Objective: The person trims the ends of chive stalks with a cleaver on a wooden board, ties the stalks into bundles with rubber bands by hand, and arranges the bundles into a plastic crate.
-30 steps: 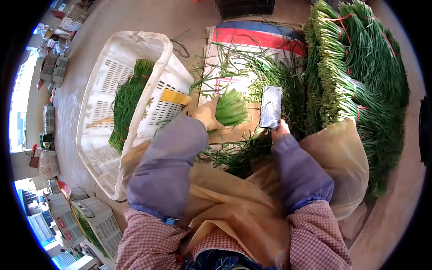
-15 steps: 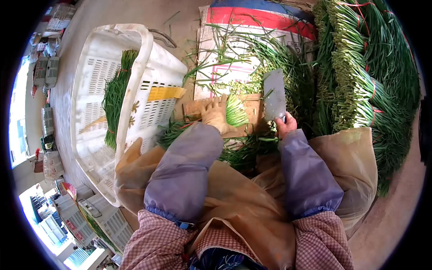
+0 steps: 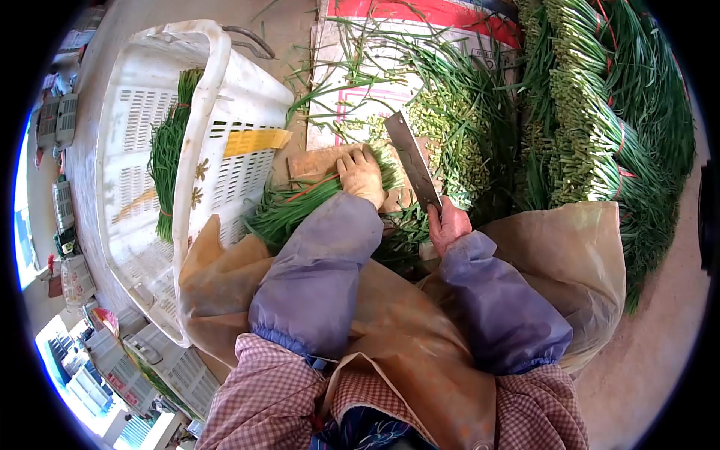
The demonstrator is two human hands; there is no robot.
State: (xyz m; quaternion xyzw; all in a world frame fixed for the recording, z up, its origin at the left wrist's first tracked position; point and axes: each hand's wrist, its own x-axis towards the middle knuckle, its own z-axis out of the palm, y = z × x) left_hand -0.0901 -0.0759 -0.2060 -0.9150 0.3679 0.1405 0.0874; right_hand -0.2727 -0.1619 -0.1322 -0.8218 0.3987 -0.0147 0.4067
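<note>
My left hand (image 3: 361, 177), apparently gloved, is closed over a bundle of chives (image 3: 296, 206) lying across a small wooden board (image 3: 309, 163). The pale cut ends (image 3: 387, 166) stick out to the right of it, and the leaves trail left toward the crate, with a red tie around them. In my right hand (image 3: 450, 223) is the handle of a cleaver (image 3: 412, 159). Its blade slants up and left, edge-on to me, close beside the pale ends. Whether the blade touches them I cannot tell.
A white plastic crate (image 3: 214, 82) stands at the left with one tied bundle (image 3: 166, 154) inside. Loose trimmings (image 3: 450, 120) cover a cardboard sheet (image 3: 322, 97) beyond the board. Several tied bundles (image 3: 592, 112) are stacked at the right. A brown apron (image 3: 405, 307) covers my lap.
The cleaver has swung left from beside the board to the pale ends and turned edge-on. My left hand's spread fingers have curled around the bundle. The view has shifted slightly.
</note>
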